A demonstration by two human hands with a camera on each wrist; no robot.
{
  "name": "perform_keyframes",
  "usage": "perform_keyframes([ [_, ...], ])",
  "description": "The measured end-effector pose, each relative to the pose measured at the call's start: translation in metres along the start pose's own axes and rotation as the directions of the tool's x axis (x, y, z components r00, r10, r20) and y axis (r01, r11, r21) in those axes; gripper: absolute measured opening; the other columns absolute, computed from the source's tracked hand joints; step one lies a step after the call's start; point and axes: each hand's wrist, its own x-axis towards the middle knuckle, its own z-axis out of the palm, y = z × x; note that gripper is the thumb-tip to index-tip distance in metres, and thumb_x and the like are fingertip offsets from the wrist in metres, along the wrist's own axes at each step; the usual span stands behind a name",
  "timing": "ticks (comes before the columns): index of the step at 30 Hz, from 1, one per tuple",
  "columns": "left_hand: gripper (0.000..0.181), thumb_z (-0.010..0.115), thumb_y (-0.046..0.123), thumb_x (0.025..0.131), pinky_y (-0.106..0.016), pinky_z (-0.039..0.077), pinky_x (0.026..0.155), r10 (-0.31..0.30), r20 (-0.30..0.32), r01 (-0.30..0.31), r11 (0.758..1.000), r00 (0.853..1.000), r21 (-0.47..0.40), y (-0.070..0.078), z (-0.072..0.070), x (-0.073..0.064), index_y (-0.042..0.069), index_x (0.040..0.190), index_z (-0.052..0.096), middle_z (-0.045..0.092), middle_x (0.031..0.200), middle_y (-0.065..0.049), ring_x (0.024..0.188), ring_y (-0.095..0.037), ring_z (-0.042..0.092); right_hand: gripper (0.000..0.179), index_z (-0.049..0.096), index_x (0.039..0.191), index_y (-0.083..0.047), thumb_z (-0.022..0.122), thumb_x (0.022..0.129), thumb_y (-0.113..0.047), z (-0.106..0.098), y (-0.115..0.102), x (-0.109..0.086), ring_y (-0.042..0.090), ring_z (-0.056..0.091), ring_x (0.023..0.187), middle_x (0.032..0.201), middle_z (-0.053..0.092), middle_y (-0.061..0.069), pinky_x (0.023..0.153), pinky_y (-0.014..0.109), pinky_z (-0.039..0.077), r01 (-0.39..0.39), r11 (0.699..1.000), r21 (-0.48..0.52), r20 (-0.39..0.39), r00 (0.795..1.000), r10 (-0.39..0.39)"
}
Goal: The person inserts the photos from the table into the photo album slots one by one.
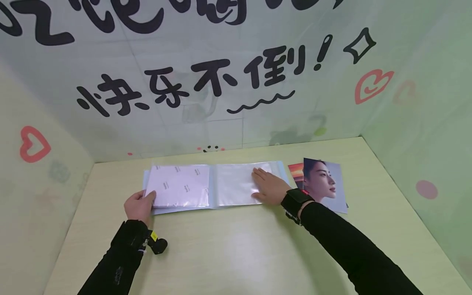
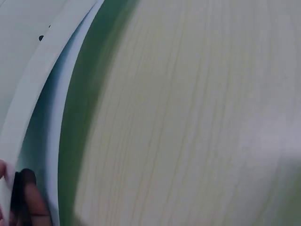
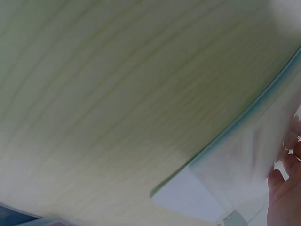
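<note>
A photo album with clear sleeves (image 1: 232, 186) lies spread on the table. Its left page (image 1: 180, 196) shows a pale lilac sheet with small repeated grey print. My left hand (image 1: 139, 208) pinches the outer edge of that page, thumb on top; in the left wrist view, fingers (image 2: 36, 205) reach between the raised page and the cover beneath. On the right page, a glossy clear sleeve, my right hand (image 1: 272, 188) rests with its fingers extended. The right wrist view catches this hand (image 3: 288, 195) at the frame's edge, beside the sleeve (image 3: 235, 155).
Right of the album, a portrait photo (image 1: 326, 184) overlaps a sunset-coloured picture (image 1: 296, 174). The pale wooden table (image 1: 221, 246) meets printed wall panels at the back (image 1: 177, 135) and both sides. A camera (image 1: 158, 246) juts out from the left wrist.
</note>
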Motion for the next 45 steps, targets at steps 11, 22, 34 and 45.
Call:
perform_keyframes([
  [11, 0.044, 0.046, 0.019, 0.088, -0.051, 0.04, 0.09, -0.022, 0.027, 0.008, 0.894, 0.999, 0.448, 0.011, 0.0, -0.011, -0.013, 0.119, 0.048, 0.049, 0.118, -0.031, 0.1, -0.04, 0.046, 0.072, 0.023, 0.14, 0.01, 0.035, 0.096, -0.046, -0.009, 0.004, -0.007, 0.033, 0.014, 0.136, 0.147, 0.019, 0.024, 0.111, 0.037, 0.012, 0.066, 0.993, 0.098, -0.054, 0.997, -0.061],
  [22, 0.046, 0.045, 0.009, 0.083, -0.056, 0.036, 0.087, 0.278, 0.189, -0.332, 0.677, 0.942, 0.657, 0.006, 0.019, -0.004, -0.014, 0.123, 0.042, 0.038, 0.118, -0.034, 0.107, -0.047, 0.036, 0.068, 0.022, 0.141, 0.008, 0.043, 0.095, -0.038, -0.01, 0.005, -0.004, 0.034, 0.013, 0.136, 0.147, 0.017, 0.024, 0.111, 0.04, 0.014, -0.04, 0.999, 0.008, 0.01, 0.999, 0.04],
  [34, 0.049, 0.054, 0.013, 0.086, -0.054, 0.03, 0.099, 0.428, 0.46, -0.628, 0.523, 0.778, 0.576, 0.024, 0.06, -0.026, -0.011, 0.128, 0.043, 0.034, 0.133, -0.03, 0.123, -0.043, 0.03, 0.094, 0.008, 0.141, 0.011, 0.055, 0.085, -0.048, -0.022, 0.065, -0.033, 0.042, 0.003, 0.135, 0.147, 0.005, 0.03, 0.107, 0.054, 0.012, -0.548, 0.814, 0.195, -0.056, 0.822, 0.567],
  [45, 0.05, 0.056, 0.014, 0.086, -0.052, 0.03, 0.1, 0.446, 0.488, -0.661, 0.477, 0.75, 0.58, 0.021, 0.068, -0.028, -0.011, 0.127, 0.044, 0.036, 0.133, -0.03, 0.123, -0.043, 0.031, 0.132, 0.0, 0.132, 0.022, 0.062, 0.062, -0.071, -0.033, 0.105, -0.091, 0.051, 0.022, 0.109, 0.121, 0.018, 0.042, 0.083, 0.056, 0.032, -0.934, 0.155, 0.322, 0.314, 0.26, 0.913],
])
